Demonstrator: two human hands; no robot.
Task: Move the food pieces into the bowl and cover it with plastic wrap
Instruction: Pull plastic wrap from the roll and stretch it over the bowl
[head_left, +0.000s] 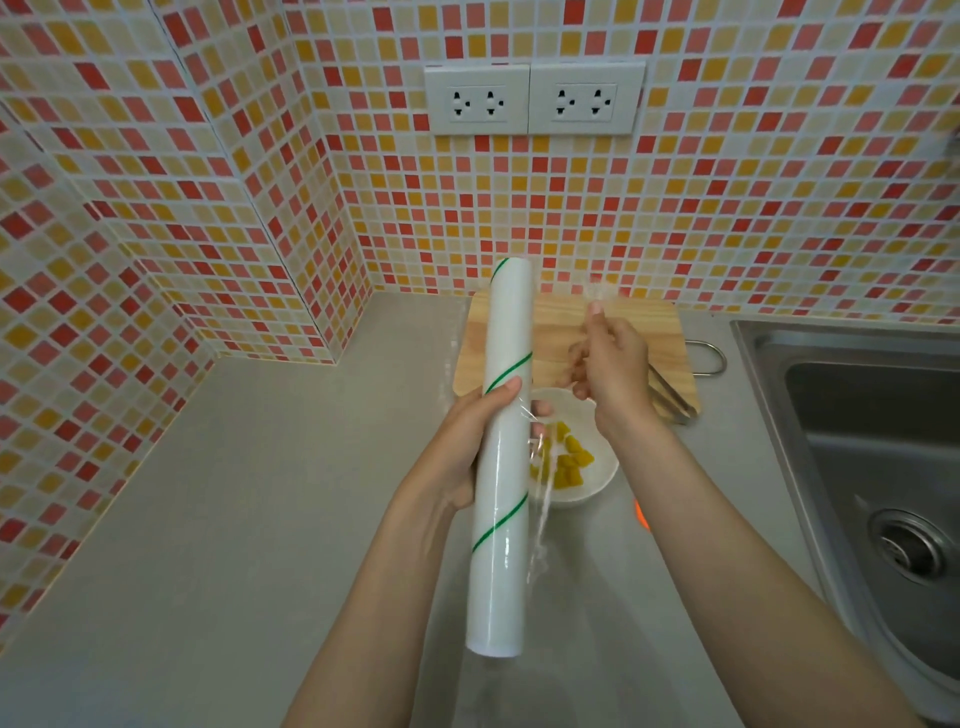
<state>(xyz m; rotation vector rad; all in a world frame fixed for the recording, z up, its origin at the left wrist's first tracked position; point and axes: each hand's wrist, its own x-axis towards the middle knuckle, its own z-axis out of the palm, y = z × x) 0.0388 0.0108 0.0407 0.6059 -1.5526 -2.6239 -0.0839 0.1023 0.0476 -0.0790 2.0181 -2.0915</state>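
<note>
My left hand (470, 447) grips a long white plastic wrap roll (501, 467) with thin green stripes, held upright above the counter. My right hand (610, 364) pinches the loose clear film (597, 291) and holds it away from the roll, over the cutting board. A thin strand of film also hangs along the roll's right side. Below the hands sits a white bowl (597, 483) with several yellow food pieces (571, 462) inside, partly hidden by the roll.
A wooden cutting board (660, 332) lies behind the bowl with metal tongs (670, 397) on its right part. A steel sink (857, 441) is at the right. The grey counter (260, 493) stretches left. Tiled walls with two sockets (535, 98) stand behind.
</note>
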